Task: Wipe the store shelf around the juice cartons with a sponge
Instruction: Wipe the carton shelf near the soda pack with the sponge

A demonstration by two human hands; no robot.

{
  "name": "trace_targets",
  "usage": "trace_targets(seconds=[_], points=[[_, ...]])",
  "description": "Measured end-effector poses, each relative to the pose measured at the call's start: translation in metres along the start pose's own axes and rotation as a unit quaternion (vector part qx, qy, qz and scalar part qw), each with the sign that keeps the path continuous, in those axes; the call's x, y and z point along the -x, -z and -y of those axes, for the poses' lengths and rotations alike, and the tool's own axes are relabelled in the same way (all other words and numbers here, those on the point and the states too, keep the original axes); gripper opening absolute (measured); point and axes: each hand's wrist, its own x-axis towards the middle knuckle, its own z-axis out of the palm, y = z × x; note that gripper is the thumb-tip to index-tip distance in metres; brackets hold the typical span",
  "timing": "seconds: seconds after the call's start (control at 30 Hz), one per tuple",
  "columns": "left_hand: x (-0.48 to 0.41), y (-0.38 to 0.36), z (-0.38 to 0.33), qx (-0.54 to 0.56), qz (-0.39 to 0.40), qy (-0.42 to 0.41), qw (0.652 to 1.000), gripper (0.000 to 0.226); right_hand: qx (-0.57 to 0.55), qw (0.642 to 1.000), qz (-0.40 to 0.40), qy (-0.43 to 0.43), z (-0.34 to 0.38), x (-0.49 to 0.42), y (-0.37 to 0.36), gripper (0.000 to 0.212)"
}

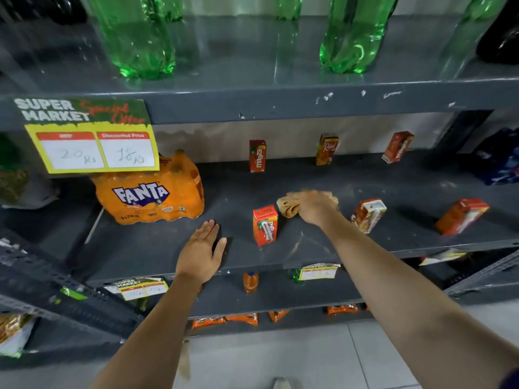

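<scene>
Cartons: six juice cartons are standing or leaning on the middle shelf point(157, 242). Three are sitting along the back: one point(257, 156) at 12 o'clock from the shelf's centre, upright; one point(326, 149) at 1 o'clock, tilting slightly; one point(397, 147) further right, leaning. Three are sitting nearer the front: one point(265, 225) upright near centre, one point(368, 215) leaning at 3 o'clock from it, one point(462, 216) tipping over at far right.

One shrink-wrapped soda pack point(150, 193) is resting at 9 o'clock on the same shelf, holding orange bottles. One yellow price sign point(92, 141) is hanging from the shelf edge above it. At least three green bottles point(140, 37) are standing on the top shelf. One small orange bottle point(250, 282) is sitting on the shelf below.

Left hand point(203, 252) is lying palm down on the shelf's front edge, fingers straight and together, gripping nothing.

Right hand point(316, 207) is reaching in with the arm extended, fingers curling down over a tan sponge point(288, 207) and pressing it to the shelf. The hand is motion-blurred. The sponge is lying between the two nearest front cartons, just at 1 o'clock from the centre one.
</scene>
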Motion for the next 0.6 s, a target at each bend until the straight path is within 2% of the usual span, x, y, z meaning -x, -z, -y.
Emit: trace_targets(seconds=[0.07,0.27,0.37,0.5,0.6], points=[[0.0,0.0,-0.001,0.005,-0.007,-0.003,1.0,0.053,0.042,0.999,0.032,-0.003,0.009,0.001,-0.016,0.047],[0.0,0.001,-0.003,0.0,-0.026,-0.024,0.999,0.047,0.095,0.995,0.024,-0.009,0.017,0.05,-0.042,0.037],[-0.001,0.0,-0.003,-0.003,-0.029,-0.028,0.999,0.047,0.059,0.998,0.033,0.006,0.021,0.094,-0.051,0.052],[0.003,0.006,-0.005,0.026,-0.068,-0.071,0.995,0.041,0.031,0.997,0.047,0.059,0.027,0.136,-0.044,0.039],[0.014,0.007,-0.013,0.088,-0.133,-0.12,0.98,0.039,-0.023,0.998,0.047,0.025,0.019,0.118,-0.016,0.036]])
